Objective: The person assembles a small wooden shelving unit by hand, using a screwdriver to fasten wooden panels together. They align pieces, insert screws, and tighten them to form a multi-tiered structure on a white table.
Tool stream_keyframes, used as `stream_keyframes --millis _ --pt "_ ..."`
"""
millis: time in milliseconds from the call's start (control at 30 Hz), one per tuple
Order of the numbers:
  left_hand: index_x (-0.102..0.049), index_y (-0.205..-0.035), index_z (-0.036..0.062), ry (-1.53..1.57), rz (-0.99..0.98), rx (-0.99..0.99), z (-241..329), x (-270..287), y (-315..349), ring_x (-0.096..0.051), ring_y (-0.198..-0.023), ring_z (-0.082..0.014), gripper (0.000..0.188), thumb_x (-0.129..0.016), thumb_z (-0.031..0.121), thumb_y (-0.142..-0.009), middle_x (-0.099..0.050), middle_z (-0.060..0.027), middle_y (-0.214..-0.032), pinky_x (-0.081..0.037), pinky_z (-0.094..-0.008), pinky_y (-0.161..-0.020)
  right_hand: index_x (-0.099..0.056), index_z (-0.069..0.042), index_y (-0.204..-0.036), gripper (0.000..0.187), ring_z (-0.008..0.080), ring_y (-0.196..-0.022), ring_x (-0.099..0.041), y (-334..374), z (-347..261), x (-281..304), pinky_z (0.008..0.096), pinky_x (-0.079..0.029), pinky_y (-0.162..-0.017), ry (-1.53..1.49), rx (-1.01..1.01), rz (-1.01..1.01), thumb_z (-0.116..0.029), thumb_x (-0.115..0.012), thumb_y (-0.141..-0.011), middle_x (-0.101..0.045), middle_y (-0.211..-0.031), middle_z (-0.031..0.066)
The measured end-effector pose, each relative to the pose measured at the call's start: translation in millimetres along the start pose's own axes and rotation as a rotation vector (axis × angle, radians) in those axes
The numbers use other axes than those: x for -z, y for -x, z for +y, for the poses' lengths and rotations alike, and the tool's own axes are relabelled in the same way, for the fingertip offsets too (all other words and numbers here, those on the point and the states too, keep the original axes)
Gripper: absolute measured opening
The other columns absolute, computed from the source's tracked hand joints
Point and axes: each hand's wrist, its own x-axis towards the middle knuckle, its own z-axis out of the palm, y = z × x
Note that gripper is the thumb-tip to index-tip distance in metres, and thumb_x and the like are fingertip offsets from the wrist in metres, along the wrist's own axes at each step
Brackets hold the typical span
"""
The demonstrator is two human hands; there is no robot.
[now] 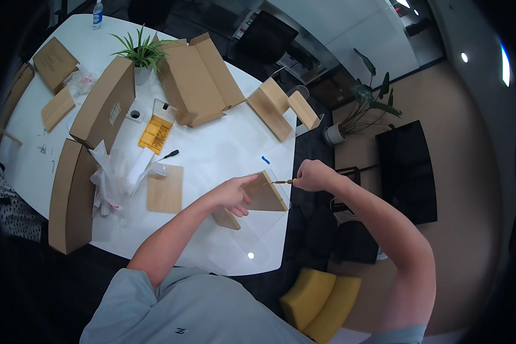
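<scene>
My left hand rests on a small wooden panel assembly standing at the right edge of the white table, with the fingers steadying its slanted board. My right hand is closed around a small screwdriver. The tool's tip points left into the edge of that wooden board. A clear acrylic sheet lies flat under the assembly.
A loose wooden board and crumpled plastic wrap lie to the left. A black-handled screwdriver, a yellow parts tray, several cardboard boxes, another wooden assembly and a potted plant sit further back. A yellow stool stands below.
</scene>
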Motion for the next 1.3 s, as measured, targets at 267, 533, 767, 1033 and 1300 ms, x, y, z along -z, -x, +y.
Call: stream_keyframes --millis 267,533,767,1033,1300 --pt "-0.02 -0.168 0.0255 0.046 0.001 0.022 -3.8 1.3 -4.1 -0.077 -0.096 -0.0332 0.08 -0.028 -0.01 -0.097 -0.057 -0.0289 -0.141 -0.066 -0.0353 -0.079 -0.071 -0.007 -0.104 0.015 0.0178 -0.089 -0.063 19.4 9.3 -24.8 0.0297 -0.054 -0.063 0.906 0.788 0.639 -0.019 -0.071 -0.094 -0.062 -0.088 0.0014" --pt "-0.02 -0.168 0.0217 0.015 0.015 0.009 -0.8 -2.7 4.0 -0.077 -0.096 -0.0313 0.077 -0.03 -0.007 -0.098 -0.062 -0.027 -0.133 -0.067 -0.0364 -0.082 -0.074 -0.006 -0.092 0.012 0.0236 -0.085 -0.073 21.1 9.5 -32.7 0.034 -0.058 -0.065 0.807 0.635 0.498 -0.015 -0.067 -0.096 -0.071 -0.087 0.0066" --pt "-0.02 -0.168 0.0214 0.023 0.014 0.006 -0.2 0.2 4.1 -0.078 -0.097 -0.0331 0.075 -0.031 -0.006 -0.099 -0.062 -0.0272 -0.133 -0.067 -0.0362 -0.082 -0.077 0.002 -0.104 0.031 0.0352 -0.093 -0.076 -6.9 -11.6 11.5 0.0417 -0.062 -0.077 -0.04 0.003 -0.087 -0.025 -0.074 -0.089 -0.078 -0.101 0.0195" --pt "-0.023 -0.167 0.0247 0.023 0.045 0.036 3.5 -2.6 4.8 -0.078 -0.097 -0.033 0.075 -0.036 -0.006 -0.101 -0.064 -0.0252 -0.131 -0.068 -0.0363 -0.082 -0.067 0.002 -0.118 0.032 0.0347 -0.091 -0.072 27.3 -0.9 -5.6 0.046 -0.061 -0.077 0.287 0.431 0.295 0.003 -0.071 -0.086 -0.059 -0.125 0.0199" --pt "-0.022 -0.168 0.0221 0.01 0.061 0.066 12.6 -8.0 8.4 -0.077 -0.096 -0.0316 0.069 -0.035 -0.003 -0.105 -0.066 -0.0246 -0.13 -0.068 -0.0381 -0.084 -0.072 -0.002 -0.099 0.01 0.0272 -0.09 -0.071 21.4 23.0 -32.0 0.0386 -0.06 -0.07 0.321 0.767 0.66 -0.007 -0.071 -0.09 -0.065 -0.098 0.0122"
